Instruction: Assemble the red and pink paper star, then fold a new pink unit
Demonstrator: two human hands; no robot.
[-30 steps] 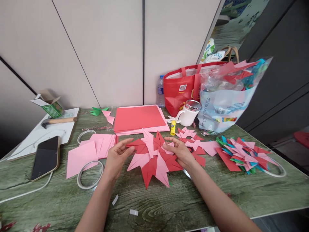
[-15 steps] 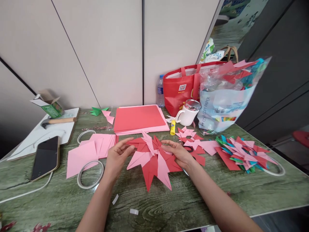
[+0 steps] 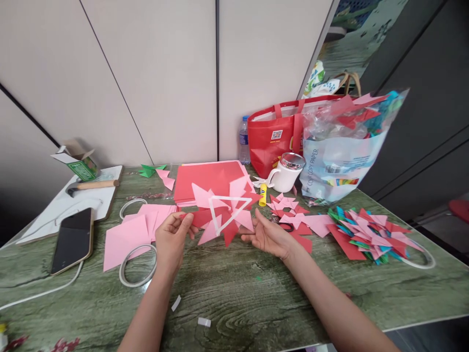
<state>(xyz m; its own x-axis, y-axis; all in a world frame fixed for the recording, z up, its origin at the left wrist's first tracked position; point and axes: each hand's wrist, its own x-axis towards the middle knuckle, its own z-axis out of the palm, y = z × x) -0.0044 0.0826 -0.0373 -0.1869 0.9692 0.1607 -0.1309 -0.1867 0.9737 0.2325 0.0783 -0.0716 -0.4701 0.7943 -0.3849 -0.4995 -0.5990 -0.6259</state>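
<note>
A folded-paper star (image 3: 229, 220) in red and pink is held up above the table. Strips of white tape (image 3: 230, 199) form a triangle on the side facing me. My left hand (image 3: 174, 237) pinches one of its red points between thumb and fingers. On the other side, my right hand (image 3: 269, 234) is palm up with thumb and fingers apart, right beside the star's right edge; whether a fingertip touches it is hard to see. Pink paper squares (image 3: 126, 239) and a roll of tape (image 3: 138, 265) are near my left hand.
Red and pink sheets (image 3: 208, 178) lie behind the star. A glue stick (image 3: 263, 194), white mug (image 3: 287, 172), red bag (image 3: 271, 142) and plastic packet (image 3: 333, 161) stand back right. More paper stars (image 3: 370, 230) lie right; a phone (image 3: 72, 240) and hammer (image 3: 93, 185) lie left.
The star has turned over, so its taped side now faces me. My right hand has loosened from it and opened, while my left hand keeps its pinch.
</note>
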